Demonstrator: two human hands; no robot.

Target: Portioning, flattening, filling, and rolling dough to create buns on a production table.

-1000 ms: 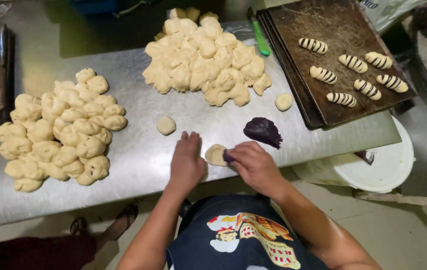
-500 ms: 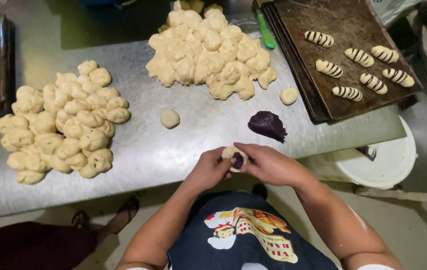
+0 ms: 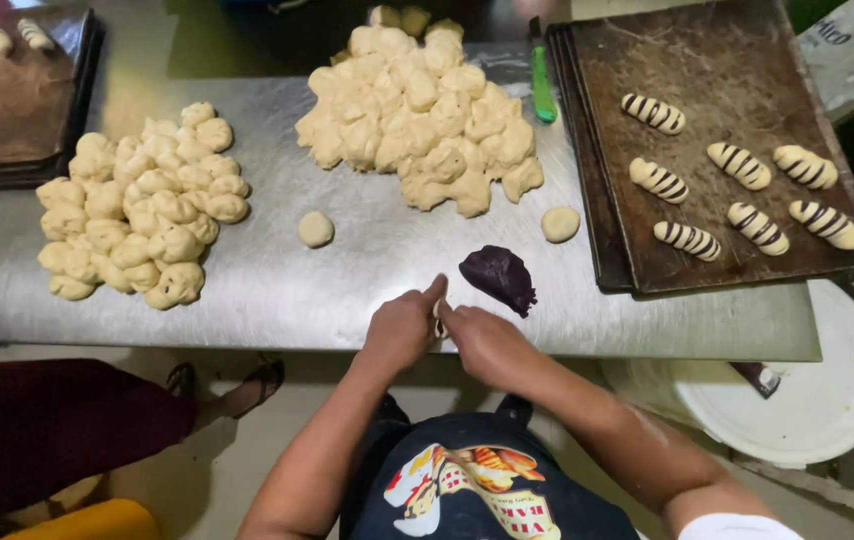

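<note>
Hands meet at the near edge of a steel tabletop (image 3: 347, 280), seen from above by the person who owns them. The left hand (image 3: 402, 328) and the right hand (image 3: 487, 345) press together around a small piece of dough (image 3: 439, 322), of which only a pale sliver shows between the fingers. Both grips are closed narrow on that piece, thumbs and fingertips pinched over it just above the tabletop's front edge.

Just beyond the right hand, close but apart from it, lies a dark purple lump of filling (image 3: 500, 276). Farther back sits a large heap of pale dough pieces (image 3: 422, 115); a second heap (image 3: 142, 215) lies well to the left. Two single dough rounds rest on the bare steel, one (image 3: 316, 229) between the heaps and one (image 3: 560, 224) beside the dark baking tray (image 3: 737, 260) on the right. That tray carries seven striped rolls (image 3: 692, 160), cream with dark bands, spaced apart. A green-handled tool (image 3: 543, 85) lies along the tray's left edge. Another dark tray (image 3: 17, 110) at the far left holds a few more striped rolls. A white bucket lid (image 3: 807, 400) shows below the tabletop's right end. Someone else's sandalled foot (image 3: 262, 378) stands on the floor at lower left.
</note>
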